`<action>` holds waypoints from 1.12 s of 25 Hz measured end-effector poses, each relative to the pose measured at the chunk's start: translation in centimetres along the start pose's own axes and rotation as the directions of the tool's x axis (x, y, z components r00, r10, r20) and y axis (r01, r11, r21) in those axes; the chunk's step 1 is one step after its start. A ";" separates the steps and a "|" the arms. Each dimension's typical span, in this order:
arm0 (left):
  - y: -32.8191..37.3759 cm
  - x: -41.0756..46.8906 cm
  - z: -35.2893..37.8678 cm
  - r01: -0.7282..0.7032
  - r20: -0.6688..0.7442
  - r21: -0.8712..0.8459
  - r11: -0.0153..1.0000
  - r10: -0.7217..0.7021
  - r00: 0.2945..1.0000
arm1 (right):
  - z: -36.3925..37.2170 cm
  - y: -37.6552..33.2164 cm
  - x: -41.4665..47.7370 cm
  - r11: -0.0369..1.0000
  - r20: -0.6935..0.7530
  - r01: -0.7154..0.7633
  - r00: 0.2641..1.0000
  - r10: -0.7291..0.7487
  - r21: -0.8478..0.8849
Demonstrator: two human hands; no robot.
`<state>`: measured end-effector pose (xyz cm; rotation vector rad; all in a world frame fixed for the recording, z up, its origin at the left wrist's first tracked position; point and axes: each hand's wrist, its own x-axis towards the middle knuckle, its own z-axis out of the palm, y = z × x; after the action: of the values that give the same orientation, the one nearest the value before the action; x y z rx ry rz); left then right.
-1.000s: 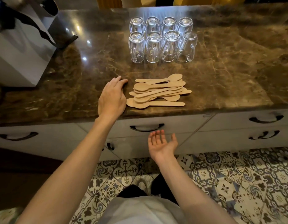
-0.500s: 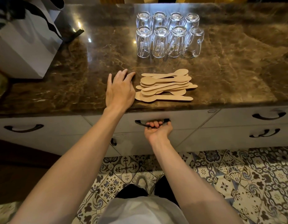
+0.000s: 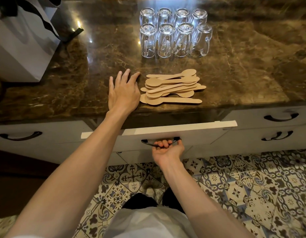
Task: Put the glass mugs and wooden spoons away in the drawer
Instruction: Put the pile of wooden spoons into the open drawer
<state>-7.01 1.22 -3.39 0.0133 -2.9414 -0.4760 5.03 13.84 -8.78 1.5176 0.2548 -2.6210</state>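
Observation:
Several clear glass mugs (image 3: 174, 32) stand upside down in two rows at the back of the brown marble counter (image 3: 243, 69). A pile of several wooden spoons (image 3: 172, 87) lies near the counter's front edge. My left hand (image 3: 123, 92) rests flat on the counter just left of the spoons, fingers straight. My right hand (image 3: 166, 150) grips the dark handle (image 3: 146, 142) of the white middle drawer (image 3: 191, 130) from below. The drawer stands pulled out a little, and its inside is dark and hidden.
A white paper bag (image 3: 21, 47) with black handles stands at the counter's left end. Shut white drawers with dark handles flank the open one, a left drawer (image 3: 20, 135) and two right drawers (image 3: 279, 117). Patterned floor tiles (image 3: 251, 186) lie below.
My right hand rose from below, took hold of the drawer handle, and has pulled the drawer partly out. My left hand has stayed on the counter.

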 end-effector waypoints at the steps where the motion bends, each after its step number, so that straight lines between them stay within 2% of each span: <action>1: 0.0 0.0 0.0 0.002 -0.005 -0.005 1.000 -0.002 1.000 | -0.5 0.0 -0.3 1.000 -0.022 -0.005 1.000 0.005 -0.003; 8: 0.1 0.1 0.2 0.016 -0.012 -0.015 1.000 -0.016 1.000 | -4.1 0.3 -2.6 1.000 -0.170 -0.001 0.985 0.000 -0.006; 14: 0.1 -0.1 -0.1 0.019 -0.008 -0.020 1.000 -0.019 1.000 | -7.8 0.1 -4.8 0.998 -0.200 -0.019 0.980 0.007 -0.057; 22: 0.3 0.0 -0.3 0.013 0.003 -0.009 1.000 -0.013 1.000 | -11.0 -0.4 -6.9 0.993 -0.373 -0.089 0.926 0.054 -0.077; 28: 0.3 0.0 -0.3 0.011 0.000 -0.016 1.000 -0.011 1.000 | -12.7 -0.6 -7.4 0.991 -0.410 -0.103 0.910 0.061 -0.081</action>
<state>-6.91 1.42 -2.98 0.0279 -2.9391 -0.5016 19.43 16.93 -8.50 1.9775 0.3407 -2.1672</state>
